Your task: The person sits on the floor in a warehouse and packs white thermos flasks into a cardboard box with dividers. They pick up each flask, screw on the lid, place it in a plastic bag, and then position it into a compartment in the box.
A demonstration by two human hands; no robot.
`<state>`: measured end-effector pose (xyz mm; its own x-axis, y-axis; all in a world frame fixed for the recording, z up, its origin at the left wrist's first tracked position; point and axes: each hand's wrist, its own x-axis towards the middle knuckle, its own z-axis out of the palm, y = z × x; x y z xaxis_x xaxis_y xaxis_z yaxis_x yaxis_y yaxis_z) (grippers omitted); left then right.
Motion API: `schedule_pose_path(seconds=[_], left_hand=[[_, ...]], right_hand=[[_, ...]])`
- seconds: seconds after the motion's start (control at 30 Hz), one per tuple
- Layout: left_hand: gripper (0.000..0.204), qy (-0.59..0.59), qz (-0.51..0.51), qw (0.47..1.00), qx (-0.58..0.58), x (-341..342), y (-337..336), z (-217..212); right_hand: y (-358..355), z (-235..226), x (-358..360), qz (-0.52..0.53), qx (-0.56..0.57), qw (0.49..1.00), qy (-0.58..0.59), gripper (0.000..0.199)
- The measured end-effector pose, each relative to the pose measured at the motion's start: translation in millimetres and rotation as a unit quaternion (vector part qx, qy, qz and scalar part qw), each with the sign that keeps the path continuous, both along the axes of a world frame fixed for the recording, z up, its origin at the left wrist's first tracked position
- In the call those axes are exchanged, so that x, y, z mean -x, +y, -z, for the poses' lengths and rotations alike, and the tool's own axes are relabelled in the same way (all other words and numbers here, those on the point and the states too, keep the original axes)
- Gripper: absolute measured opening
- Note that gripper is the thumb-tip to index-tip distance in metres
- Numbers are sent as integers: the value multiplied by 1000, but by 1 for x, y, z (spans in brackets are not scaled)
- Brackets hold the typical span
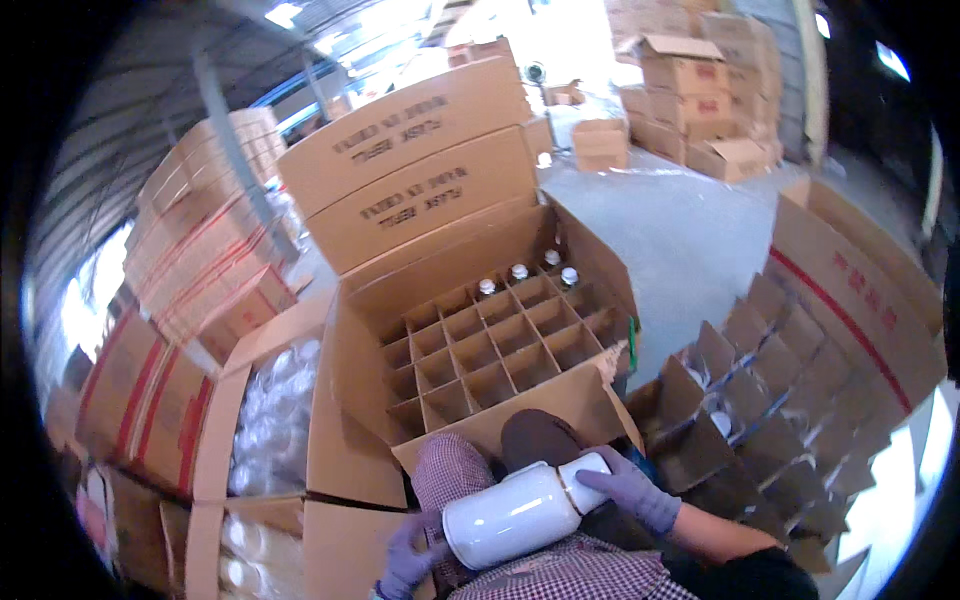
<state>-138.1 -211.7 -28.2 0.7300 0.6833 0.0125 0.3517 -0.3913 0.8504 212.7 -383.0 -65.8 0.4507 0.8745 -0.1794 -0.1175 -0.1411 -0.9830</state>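
Note:
A glossy white vacuum flask (510, 522) lies on its side across my lap, tilted a little up to the right. My right hand (632, 492), in a purple-grey glove, is closed round its white cap (583, 480). The flask's bottom end rests against my left hand (410, 557), gloved alike, with its fingers curled at the base. Ahead of my knees stands an open brown carton (520, 438) with a cardboard divider grid (478, 350). Several silvery-white bottle tops (519, 272) stick up from its far right cells.
Right of me, another carton (850, 290) has loosened dividers (735, 405) and a few white pieces inside. At left, open cartons hold plastic-wrapped clear items (275, 425) and whitish cylinders (250, 540). Stacked cartons (205, 220) and a grey post (232, 140) stand further off.

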Motion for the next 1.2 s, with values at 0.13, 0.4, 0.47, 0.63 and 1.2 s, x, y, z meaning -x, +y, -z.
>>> schedule_pose_path(seconds=[0.13, 0.4, 0.47, 0.63, 1.2], left_hand=[[84, -64, 15, 998, 20, -17, -20, 18], [78, -157, -242, 957, -33, -25, 56, -9], [77, -240, -291, 925, -54, -15, 71, 3], [69, -398, -338, 848, 96, 18, 86, 13], [74, -269, -387, 881, -37, -44, 56, -14]], right_hand=[[-10, -15, 20, 14, 52, 974, 222, 52], [56, -86, 30, -13, -307, 874, -377, 80], [97, -101, 18, 47, -312, 817, -482, 84], [246, -46, -69, 59, 8, 810, -583, 84], [159, -75, 11, -318, -189, 893, -256, 76]])
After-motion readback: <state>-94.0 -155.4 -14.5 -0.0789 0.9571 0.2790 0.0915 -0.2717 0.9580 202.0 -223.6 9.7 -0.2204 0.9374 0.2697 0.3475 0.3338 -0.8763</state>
